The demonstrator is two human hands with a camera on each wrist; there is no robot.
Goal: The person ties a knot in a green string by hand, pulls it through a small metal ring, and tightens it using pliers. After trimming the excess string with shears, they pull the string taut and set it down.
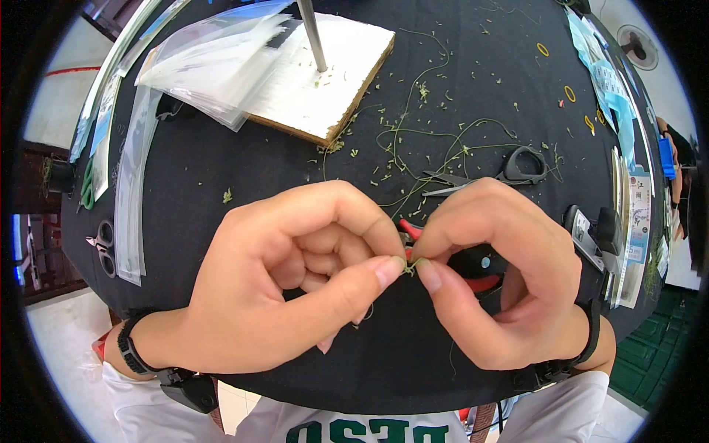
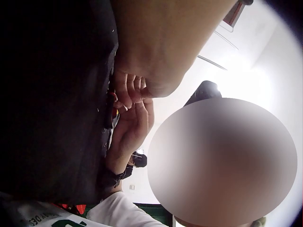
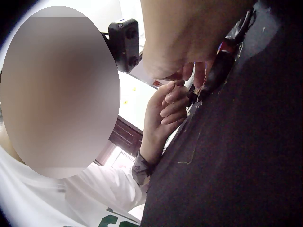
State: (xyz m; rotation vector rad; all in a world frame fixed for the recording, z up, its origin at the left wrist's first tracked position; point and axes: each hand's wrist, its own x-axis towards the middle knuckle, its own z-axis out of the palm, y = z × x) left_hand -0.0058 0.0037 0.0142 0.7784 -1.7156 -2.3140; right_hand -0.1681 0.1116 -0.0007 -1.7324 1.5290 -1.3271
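My left hand (image 1: 295,280) and right hand (image 1: 509,273) meet near the table's front, thumb and forefinger tips almost touching. Between them they pinch a small tangled bit of green thread (image 1: 408,270), with short ends sticking out. The left hand's other fingers are curled toward its palm. Behind the right hand lies a red-and-black-handled tool (image 1: 410,229), its working end mostly hidden by the fingers. In the left wrist view, the right hand (image 2: 130,130) shows beneath the left wrist; in the right wrist view, the left hand (image 3: 165,109) appears with curled fingers.
Black-handled scissors (image 1: 521,166) lie beyond the right hand, among loose green thread (image 1: 402,131) and scattered green clippings. A white-topped board (image 1: 347,66) with a metal rod (image 1: 313,37) and clear plastic sleeves (image 1: 214,74) stands at the back. Small scissors (image 1: 105,247) lie far left.
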